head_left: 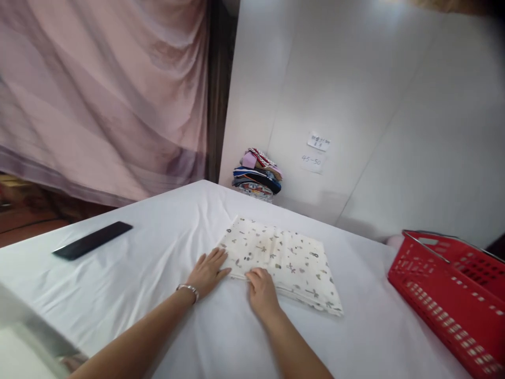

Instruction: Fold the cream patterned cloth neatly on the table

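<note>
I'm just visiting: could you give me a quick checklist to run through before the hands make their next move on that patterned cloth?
1. Cloth folded and lying flat: ok, layers show along its near edge.
2. Left grip at the cloth's near left corner: ok, fingers spread.
3. Right grip pinching the near edge: cannot tell; fingers are curled there.
4. White sheet free of wrinkles: not ok, creases show left of the cloth.
5. Red basket clear of the cloth: ok, apart on the right.
</note>
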`<state>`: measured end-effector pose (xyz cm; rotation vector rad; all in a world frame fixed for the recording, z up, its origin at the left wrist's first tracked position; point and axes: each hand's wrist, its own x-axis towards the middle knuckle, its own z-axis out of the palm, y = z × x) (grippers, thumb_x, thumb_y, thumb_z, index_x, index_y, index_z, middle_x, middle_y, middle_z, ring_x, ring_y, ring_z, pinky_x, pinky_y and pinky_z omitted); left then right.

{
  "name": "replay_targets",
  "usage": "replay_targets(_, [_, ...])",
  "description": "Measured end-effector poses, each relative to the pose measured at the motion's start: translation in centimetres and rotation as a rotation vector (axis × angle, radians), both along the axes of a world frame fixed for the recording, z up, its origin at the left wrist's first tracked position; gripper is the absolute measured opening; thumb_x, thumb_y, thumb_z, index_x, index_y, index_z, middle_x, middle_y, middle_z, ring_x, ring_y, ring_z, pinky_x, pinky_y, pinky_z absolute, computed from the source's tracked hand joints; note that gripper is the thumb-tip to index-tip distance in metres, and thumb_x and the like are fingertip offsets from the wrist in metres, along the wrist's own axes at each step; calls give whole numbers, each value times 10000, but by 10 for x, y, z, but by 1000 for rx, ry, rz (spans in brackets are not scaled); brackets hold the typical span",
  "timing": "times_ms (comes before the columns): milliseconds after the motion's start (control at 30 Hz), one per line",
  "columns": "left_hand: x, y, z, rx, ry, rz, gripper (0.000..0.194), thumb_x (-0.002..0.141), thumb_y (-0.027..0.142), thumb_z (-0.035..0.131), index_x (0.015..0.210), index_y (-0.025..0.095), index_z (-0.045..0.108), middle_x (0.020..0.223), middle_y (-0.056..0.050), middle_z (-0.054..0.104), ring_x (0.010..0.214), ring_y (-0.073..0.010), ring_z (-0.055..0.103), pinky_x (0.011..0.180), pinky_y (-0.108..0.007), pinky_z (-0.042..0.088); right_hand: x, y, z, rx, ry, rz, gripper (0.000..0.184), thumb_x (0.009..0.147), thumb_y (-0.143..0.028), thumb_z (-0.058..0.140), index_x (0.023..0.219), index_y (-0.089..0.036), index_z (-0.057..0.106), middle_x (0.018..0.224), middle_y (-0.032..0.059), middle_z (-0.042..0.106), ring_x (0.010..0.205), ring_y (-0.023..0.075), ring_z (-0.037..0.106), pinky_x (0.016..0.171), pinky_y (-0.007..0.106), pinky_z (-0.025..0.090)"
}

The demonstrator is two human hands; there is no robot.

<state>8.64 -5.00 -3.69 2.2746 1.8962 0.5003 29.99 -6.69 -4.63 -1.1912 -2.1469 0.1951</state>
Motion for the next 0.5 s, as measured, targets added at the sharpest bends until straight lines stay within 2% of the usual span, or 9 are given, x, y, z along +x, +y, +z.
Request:
replay_targets(100, [-1, 2, -3, 5, 26, 0, 563, 858, 521, 352, 1347, 248, 404, 1442, -37, 341, 1366, -225, 203, 1093, -472, 187, 5, 5, 8, -149, 106, -8, 334, 711, -60, 483, 941, -215, 668, 976, 30, 647, 937, 170, 574, 861, 291, 441])
replay_targets(167, [0, 2, -1, 3, 49, 9, 568, 857, 518, 349, 1351, 242, 401, 1444, -36, 336, 1366, -228, 203, 1090, -473, 196, 18, 15, 20, -225, 110, -26, 289, 729, -115, 513, 955, -204, 671, 1022, 36, 654, 971, 171, 586, 878, 286, 444])
replay_targets(233, [0, 2, 0, 2, 75, 18, 568, 859, 507, 343, 1354, 235, 397, 1449, -31, 323, 1367, -227, 199, 1093, -470, 193, 43, 28, 34, -234, 68, -106, 288, 766, -173, 515, 1017, -188, 655, 1135, 57, 623, 1068, 185, 555, 925, 304, 421])
replay_targets(333, [-1, 4, -1, -7, 101, 20, 565, 858, 499, 337, 1357, 240, 393, 1457, -17, 304, 1369, -224, 194, 1098, -464, 188, 97, 46, 46, -204, -64, -317, 365, 855, -269, 448, 1179, -158, 573, 1334, 96, 481, 1257, 206, 399, 1025, 347, 325])
replay_targets(400, [-2, 6, -4, -3, 95, 14, 557, 850, 497, 350, 1351, 258, 402, 1454, -8, 309, 1367, -228, 202, 1096, -468, 194, 135, 52, 44, -236, -208, -485, 443, 872, -312, 434, 1268, -121, 493, 1417, 130, 363, 1338, 240, 258, 1070, 398, 240])
replay_targets(500, [-5, 10, -8, 10, 77, 2, 544, 838, 490, 366, 1342, 289, 411, 1453, 8, 311, 1363, -232, 213, 1094, -475, 198, 175, 52, 28, -373, -354, -649, 487, 891, -379, 389, 1323, -157, 421, 1460, 110, 287, 1359, 252, 193, 1061, 446, 228])
